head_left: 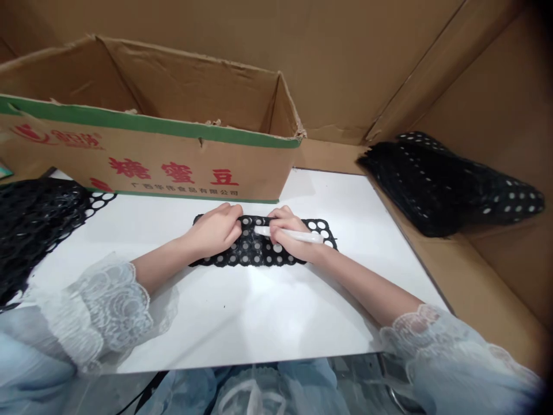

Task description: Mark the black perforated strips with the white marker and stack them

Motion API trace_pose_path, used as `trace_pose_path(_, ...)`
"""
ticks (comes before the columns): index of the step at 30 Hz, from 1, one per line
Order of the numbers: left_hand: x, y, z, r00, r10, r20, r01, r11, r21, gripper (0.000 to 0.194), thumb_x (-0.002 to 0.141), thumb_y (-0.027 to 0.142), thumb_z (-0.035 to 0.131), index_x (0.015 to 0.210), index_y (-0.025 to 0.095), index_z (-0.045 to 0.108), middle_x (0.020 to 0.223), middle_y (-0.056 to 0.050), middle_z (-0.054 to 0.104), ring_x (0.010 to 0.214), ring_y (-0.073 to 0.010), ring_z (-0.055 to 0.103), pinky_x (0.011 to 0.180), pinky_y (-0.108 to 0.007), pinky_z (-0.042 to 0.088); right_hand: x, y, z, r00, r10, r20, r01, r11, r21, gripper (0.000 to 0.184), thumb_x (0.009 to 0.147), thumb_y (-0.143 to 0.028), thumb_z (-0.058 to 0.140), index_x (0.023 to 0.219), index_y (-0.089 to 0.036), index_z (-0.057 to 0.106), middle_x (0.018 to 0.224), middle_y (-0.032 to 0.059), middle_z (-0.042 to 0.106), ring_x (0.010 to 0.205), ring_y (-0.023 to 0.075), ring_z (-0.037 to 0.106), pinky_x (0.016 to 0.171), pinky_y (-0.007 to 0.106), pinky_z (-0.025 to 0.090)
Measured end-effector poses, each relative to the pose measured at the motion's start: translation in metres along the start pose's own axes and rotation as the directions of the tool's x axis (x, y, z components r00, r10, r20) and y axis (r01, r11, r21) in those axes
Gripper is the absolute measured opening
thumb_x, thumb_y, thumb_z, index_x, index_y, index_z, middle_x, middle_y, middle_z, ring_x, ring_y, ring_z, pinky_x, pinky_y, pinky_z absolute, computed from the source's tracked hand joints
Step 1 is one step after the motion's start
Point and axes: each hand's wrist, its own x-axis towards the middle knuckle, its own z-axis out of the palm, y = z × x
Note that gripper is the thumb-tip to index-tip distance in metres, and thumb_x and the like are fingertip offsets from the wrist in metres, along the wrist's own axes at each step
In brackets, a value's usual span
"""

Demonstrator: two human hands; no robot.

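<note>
A black perforated strip (253, 259), with rows of round holes, lies on the white board in front of me. My left hand (217, 230) has its fingers curled down on the strip's left part, gripping its far edge. My right hand (294, 230) is closed around a slim white pen-like tool (305, 236), whose left end points over the strip's middle. Some of its fingers rest at the strip's far edge. The exact kind of tool cannot be made out. Both hands hide parts of the strip.
Behind the strip stands an open cardboard box (242, 167) with a green rim and red lettering. More black perforated material (38, 225) lies at the left. A stack of folded black perforated sheets (436, 184) rests at the right, against cardboard walls. The white board (276, 317) spans the front.
</note>
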Motion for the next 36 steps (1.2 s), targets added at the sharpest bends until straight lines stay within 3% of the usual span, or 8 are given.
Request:
trace_pose_path(7, 0.001, -0.004, -0.003, 0.994, 0.075, 0.076, -0.058, 0.975, -0.213, 0.017, 0.077, 0.027, 0.038, 0.086, 0.016, 0.048, 0.078, -0.005, 0.051, 0.079, -0.0197, 0.050, 0.068, -0.031, 0.041, -0.003, -0.002, 0.006, 1.000, 0.013, 0.002, -0.013, 1.000, 0.000, 0.027, 0.075, -0.011, 0.042, 0.051, -0.018, 0.052, 0.081, 0.0036, 0.051, 0.088, 0.0177, 0.039, 0.083, 0.035, 0.036)
trace_pose_path(12, 0.001, -0.001, -0.004, 0.991, 0.117, 0.061, -0.103, 0.974, -0.203, 0.010, 0.075, 0.023, 0.039, 0.067, 0.018, 0.042, 0.066, -0.002, 0.047, 0.074, -0.0184, 0.047, 0.062, -0.029, 0.039, -0.004, -0.004, 0.008, 1.000, -0.002, 0.016, 0.004, 0.996, -0.088, 0.030, 0.081, -0.017, 0.040, 0.054, -0.017, 0.051, 0.082, 0.0043, 0.049, 0.087, 0.0179, 0.036, 0.083, 0.035, 0.034)
trace_pose_path(16, -0.002, 0.005, -0.001, 0.994, 0.105, 0.041, -0.097, 0.982, -0.165, 0.010, 0.077, 0.022, 0.037, 0.067, 0.018, 0.038, 0.066, -0.003, 0.046, 0.072, -0.0187, 0.046, 0.061, -0.029, 0.038, -0.007, -0.008, 0.014, 1.000, 0.000, 0.025, 0.006, 0.966, -0.258, 0.030, 0.085, -0.023, 0.036, 0.060, -0.017, 0.051, 0.084, 0.0059, 0.047, 0.085, 0.0185, 0.034, 0.079, 0.035, 0.034)
trace_pose_path(19, -0.005, 0.007, 0.003, 0.994, 0.105, 0.034, -0.099, 0.985, -0.144, 0.008, 0.078, 0.022, 0.036, 0.071, 0.018, 0.037, 0.070, -0.004, 0.046, 0.074, -0.0198, 0.045, 0.064, -0.031, 0.039, -0.005, -0.012, 0.020, 0.999, 0.041, -0.010, -0.041, 0.901, -0.431, 0.027, 0.085, -0.027, 0.036, 0.067, -0.016, 0.053, 0.084, 0.0078, 0.045, 0.084, 0.0202, 0.033, 0.076, 0.035, 0.034)
trace_pose_path(22, -0.006, 0.004, 0.003, 0.996, 0.089, 0.013, -0.085, 0.982, -0.166, 0.008, 0.080, 0.022, 0.035, 0.073, 0.018, 0.037, 0.073, -0.005, 0.047, 0.076, -0.0201, 0.046, 0.066, -0.031, 0.039, -0.001, -0.015, 0.021, 0.996, 0.079, -0.047, -0.092, 0.862, -0.499, 0.028, 0.085, -0.027, 0.034, 0.068, -0.016, 0.053, 0.082, 0.0082, 0.045, 0.085, 0.0210, 0.033, 0.075, 0.035, 0.033)
trace_pose_path(26, -0.004, -0.004, -0.001, 0.994, 0.108, 0.009, -0.103, 0.967, -0.233, 0.009, 0.081, 0.023, 0.035, 0.076, 0.017, 0.039, 0.075, -0.004, 0.047, 0.078, -0.0191, 0.047, 0.068, -0.030, 0.038, 0.003, -0.014, 0.010, 0.996, 0.091, -0.005, -0.088, 0.938, -0.336, 0.031, 0.085, -0.028, 0.035, 0.059, -0.017, 0.049, 0.077, 0.0051, 0.043, 0.084, 0.0189, 0.034, 0.078, 0.034, 0.033)
trace_pose_path(31, -0.001, -0.008, -0.005, 0.983, 0.149, 0.112, -0.128, 0.976, -0.176, 0.014, 0.081, 0.031, 0.037, 0.077, 0.018, 0.041, 0.072, -0.003, 0.046, 0.073, -0.0192, 0.047, 0.065, -0.030, 0.038, -0.002, -0.005, 0.003, 0.989, 0.135, 0.067, -0.130, 0.989, -0.070, 0.027, 0.079, -0.018, 0.040, 0.051, -0.017, 0.044, 0.078, 0.0026, 0.044, 0.087, 0.0173, 0.035, 0.085, 0.034, 0.033)
trace_pose_path(36, -0.001, -0.012, -0.005, 0.983, 0.141, 0.120, -0.132, 0.988, -0.078, 0.015, 0.083, 0.027, 0.032, 0.082, 0.017, 0.044, 0.073, -0.005, 0.049, 0.072, -0.0206, 0.048, 0.068, -0.032, 0.037, -0.005, -0.003, 0.002, 0.992, 0.113, 0.053, -0.112, 0.993, -0.030, 0.026, 0.074, -0.014, 0.042, 0.048, -0.017, 0.043, 0.083, 0.0033, 0.044, 0.092, 0.0187, 0.034, 0.087, 0.037, 0.031)
